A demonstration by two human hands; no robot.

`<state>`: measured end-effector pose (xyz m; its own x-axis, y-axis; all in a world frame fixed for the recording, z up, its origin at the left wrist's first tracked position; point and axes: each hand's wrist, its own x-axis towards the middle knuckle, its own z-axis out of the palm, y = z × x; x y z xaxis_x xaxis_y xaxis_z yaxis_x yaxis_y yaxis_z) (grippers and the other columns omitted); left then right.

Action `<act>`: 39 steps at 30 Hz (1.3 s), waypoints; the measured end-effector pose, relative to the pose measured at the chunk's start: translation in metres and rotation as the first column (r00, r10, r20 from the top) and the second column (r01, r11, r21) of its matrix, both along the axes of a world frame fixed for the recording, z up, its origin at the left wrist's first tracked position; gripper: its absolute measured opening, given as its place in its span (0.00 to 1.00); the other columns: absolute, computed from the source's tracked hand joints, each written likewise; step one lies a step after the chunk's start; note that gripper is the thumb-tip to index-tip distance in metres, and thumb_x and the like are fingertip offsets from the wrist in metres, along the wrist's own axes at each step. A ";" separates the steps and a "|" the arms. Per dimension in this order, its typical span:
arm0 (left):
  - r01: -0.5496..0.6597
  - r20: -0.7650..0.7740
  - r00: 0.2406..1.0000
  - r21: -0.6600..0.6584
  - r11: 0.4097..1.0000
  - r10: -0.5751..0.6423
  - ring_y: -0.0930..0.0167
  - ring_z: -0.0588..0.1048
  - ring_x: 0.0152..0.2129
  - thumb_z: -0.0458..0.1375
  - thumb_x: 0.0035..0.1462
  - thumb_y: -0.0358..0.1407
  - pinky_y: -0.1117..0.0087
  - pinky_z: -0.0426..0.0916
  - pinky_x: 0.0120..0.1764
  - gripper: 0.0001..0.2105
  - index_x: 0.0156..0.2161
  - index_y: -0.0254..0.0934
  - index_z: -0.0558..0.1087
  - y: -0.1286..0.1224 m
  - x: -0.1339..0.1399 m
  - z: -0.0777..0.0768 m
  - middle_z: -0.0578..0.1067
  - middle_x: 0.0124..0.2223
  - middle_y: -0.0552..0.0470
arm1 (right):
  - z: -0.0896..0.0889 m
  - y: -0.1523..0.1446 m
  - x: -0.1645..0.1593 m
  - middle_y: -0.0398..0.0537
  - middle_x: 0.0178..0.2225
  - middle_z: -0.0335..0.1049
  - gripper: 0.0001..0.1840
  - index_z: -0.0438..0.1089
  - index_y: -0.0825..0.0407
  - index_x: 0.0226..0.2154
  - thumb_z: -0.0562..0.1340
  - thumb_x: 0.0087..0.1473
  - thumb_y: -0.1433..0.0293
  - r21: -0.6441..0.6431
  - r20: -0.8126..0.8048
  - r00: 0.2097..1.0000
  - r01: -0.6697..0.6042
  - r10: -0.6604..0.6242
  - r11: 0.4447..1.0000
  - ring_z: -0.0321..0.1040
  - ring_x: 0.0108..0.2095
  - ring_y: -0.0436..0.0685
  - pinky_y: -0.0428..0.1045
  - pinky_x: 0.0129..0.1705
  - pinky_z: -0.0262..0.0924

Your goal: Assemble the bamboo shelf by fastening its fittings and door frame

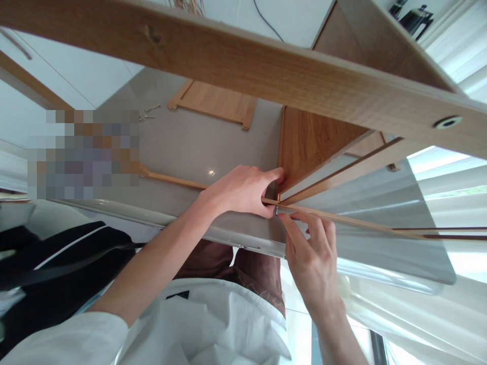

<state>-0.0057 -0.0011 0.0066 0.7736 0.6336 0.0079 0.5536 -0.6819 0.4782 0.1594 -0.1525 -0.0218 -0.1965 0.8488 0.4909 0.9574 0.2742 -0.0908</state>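
My left hand [245, 192] reaches across the table and is closed round a thin wooden rail [173, 180], at the corner where it meets the upright wooden panel [304, 147]. Its thumb and fingers lie on either side of the wood. Just to the right, my right hand [312, 248] pinches a small metal fastener [276, 210] against the near side of that joint. The fingers hide most of the fastener, so its exact kind is unclear. Slender wooden bars [342, 167] run off from the corner to the right.
A thick wooden beam [236, 66] with a round metal insert crosses above my hands. Farther back on the grey table [213, 147] lie a slatted wooden panel [216, 101] and several loose screws [152, 108]. A dark jug [415, 21] stands at upper right. The left side is pixelated.
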 end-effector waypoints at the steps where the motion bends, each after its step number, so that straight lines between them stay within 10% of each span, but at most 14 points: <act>1: 0.000 -0.001 1.000 -0.001 1.000 0.000 0.67 0.76 0.24 0.63 0.48 0.43 0.68 0.58 0.26 0.21 0.47 0.45 0.67 0.000 0.000 0.000 0.78 0.29 0.61 | 0.001 0.000 0.000 0.56 0.46 0.69 0.25 0.73 0.55 0.51 0.57 0.55 0.88 -0.003 0.003 1.000 -0.004 0.004 1.000 0.62 0.46 0.61 0.57 0.47 0.66; 24: 0.004 -0.008 1.000 -0.009 1.000 -0.004 0.66 0.78 0.25 0.62 0.50 0.46 0.67 0.58 0.26 0.21 0.48 0.45 0.67 0.000 0.001 -0.002 0.78 0.28 0.60 | 0.024 0.008 -0.006 0.60 0.46 0.70 0.18 0.74 0.61 0.49 0.56 0.59 0.85 -0.068 0.120 0.988 -0.088 0.096 0.994 0.62 0.46 0.64 0.58 0.46 0.66; 39: -0.011 -0.030 0.999 0.046 0.999 0.013 0.65 0.78 0.26 0.62 0.49 0.46 0.67 0.57 0.25 0.21 0.48 0.45 0.68 0.000 0.001 -0.001 0.79 0.29 0.57 | 0.002 0.008 0.006 0.52 0.42 0.71 0.15 0.75 0.52 0.48 0.64 0.58 0.79 0.031 -0.081 0.997 -0.013 0.016 0.999 0.66 0.44 0.59 0.56 0.48 0.67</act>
<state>-0.0047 -0.0014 0.0059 0.7662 0.6425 0.0142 0.5757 -0.6960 0.4292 0.1653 -0.1440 -0.0202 -0.1672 0.8303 0.5317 0.9431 0.2919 -0.1592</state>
